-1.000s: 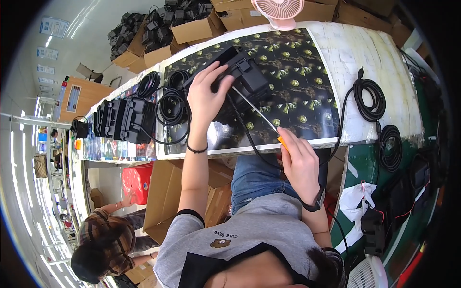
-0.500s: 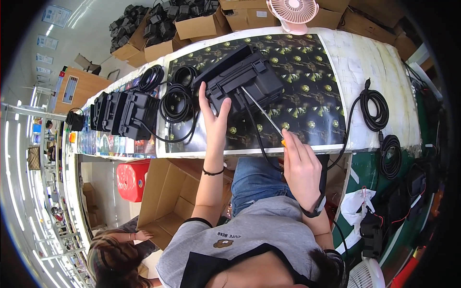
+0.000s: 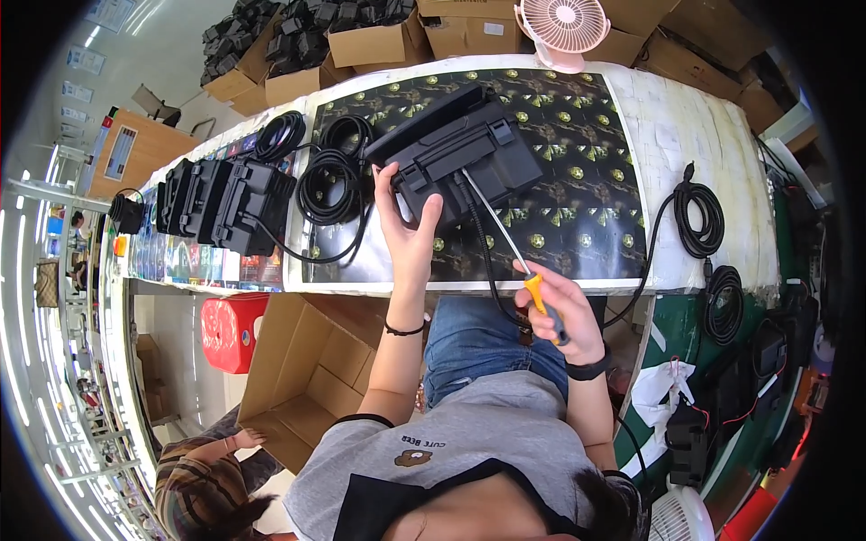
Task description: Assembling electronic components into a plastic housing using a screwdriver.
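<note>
From here the open-lidded black box [image 3: 462, 149], its long axis running eight to two o'clock, lies at one o'clock from the nearer left hand [image 3: 410, 242], spread wide at its corner, and eleven from the right hand [image 3: 575, 323], curled round a screwdriver [image 3: 534, 288].

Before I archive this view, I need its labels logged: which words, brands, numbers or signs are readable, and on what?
Grey T-shirt: short printed lettering, legible but not copied here.
White label on a carton: too small.
Wall sheets: too small.
Sign on the wooden cabinet: blurred.
Black case, screwdriver: no lettering I can make out.
</note>
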Available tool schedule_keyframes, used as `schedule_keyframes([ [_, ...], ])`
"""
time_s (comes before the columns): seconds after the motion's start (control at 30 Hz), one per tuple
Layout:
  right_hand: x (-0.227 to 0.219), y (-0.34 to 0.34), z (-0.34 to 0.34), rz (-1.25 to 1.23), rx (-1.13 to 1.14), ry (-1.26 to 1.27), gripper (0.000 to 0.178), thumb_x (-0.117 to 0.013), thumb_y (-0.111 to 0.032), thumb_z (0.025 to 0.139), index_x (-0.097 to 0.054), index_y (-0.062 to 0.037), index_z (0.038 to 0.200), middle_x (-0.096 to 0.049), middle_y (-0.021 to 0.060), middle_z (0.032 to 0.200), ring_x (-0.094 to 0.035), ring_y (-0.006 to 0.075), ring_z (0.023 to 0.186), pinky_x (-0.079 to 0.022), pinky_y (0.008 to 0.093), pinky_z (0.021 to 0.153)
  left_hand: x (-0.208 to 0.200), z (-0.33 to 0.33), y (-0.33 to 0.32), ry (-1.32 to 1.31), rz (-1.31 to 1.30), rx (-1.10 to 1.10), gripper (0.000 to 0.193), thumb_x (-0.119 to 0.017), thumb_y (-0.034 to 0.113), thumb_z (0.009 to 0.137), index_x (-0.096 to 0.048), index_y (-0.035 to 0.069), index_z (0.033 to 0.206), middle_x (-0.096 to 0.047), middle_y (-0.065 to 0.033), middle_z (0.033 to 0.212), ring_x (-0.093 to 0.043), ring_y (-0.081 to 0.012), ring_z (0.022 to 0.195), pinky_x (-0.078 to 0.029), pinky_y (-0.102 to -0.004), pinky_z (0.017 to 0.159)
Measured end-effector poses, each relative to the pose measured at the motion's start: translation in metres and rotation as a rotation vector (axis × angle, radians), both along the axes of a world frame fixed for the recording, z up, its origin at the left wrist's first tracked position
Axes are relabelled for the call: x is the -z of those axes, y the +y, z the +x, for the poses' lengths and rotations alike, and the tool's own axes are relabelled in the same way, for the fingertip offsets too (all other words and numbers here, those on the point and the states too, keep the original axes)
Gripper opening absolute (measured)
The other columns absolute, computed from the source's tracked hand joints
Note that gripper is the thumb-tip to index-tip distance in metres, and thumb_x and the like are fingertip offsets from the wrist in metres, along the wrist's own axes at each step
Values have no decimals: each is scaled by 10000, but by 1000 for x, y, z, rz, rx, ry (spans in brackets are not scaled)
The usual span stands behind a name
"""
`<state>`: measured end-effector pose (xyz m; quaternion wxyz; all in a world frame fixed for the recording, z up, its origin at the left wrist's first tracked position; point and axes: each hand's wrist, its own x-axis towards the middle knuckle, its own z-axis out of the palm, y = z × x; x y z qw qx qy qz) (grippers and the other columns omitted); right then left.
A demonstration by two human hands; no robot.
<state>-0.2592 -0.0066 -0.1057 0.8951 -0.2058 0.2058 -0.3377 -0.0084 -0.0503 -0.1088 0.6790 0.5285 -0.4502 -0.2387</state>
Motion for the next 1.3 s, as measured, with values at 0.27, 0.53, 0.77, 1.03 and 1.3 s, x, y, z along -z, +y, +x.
schedule_keyframes([
  [0.27, -11, 28, 5, -300, 84, 416, 411, -514, -88, 1012, -493, -10, 1414, -655, 100, 917, -503, 52, 568, -419, 185, 488, -3, -10, 11, -55, 30, -108, 648, -734, 43, 848, -401, 143, 1395, -166, -107, 1477, -368, -232, 1317, -524, -328, 933],
  [0.53, -30, 38, 29, -1126, 307, 1122, 425, -631, -54, 925, -558, -40, 1344, -677, 177, 891, -676, 317, 734, -551, 363, 683, -4, -20, 20, -31, 23, -142, 654, -729, 34, 852, -396, 142, 1404, -177, -110, 1494, -339, -225, 1344, -505, -336, 960],
  [0.77, -21, 37, 36, -1404, 391, 1398, 439, -633, -50, 915, -535, -40, 1343, -663, 176, 923, -664, 322, 714, -555, 399, 662, -4, -15, 20, 59, 23, -88, 656, -731, 28, 844, -406, 130, 1405, -198, -114, 1501, -328, -237, 1362, -495, -331, 972],
  [1.03, -15, 26, 19, -307, 29, 390, 420, -561, -111, 1013, -485, -8, 1413, -624, 23, 865, -523, 35, 649, -446, 181, 558, 8, 0, 17, 58, -34, -33, 687, -757, 11, 808, -412, 99, 1396, -222, -98, 1485, -321, -230, 1351, -433, -335, 1030],
  [1.3, -52, 12, -69, -579, 477, 959, 367, -677, -71, 909, -531, -66, 1245, -586, -13, 815, -516, 39, 640, -381, 158, 530, 24, 38, 43, 114, -184, 73, 648, -782, 2, 743, -476, 112, 1304, -288, -101, 1522, -339, -266, 1403, -303, -384, 1135],
])
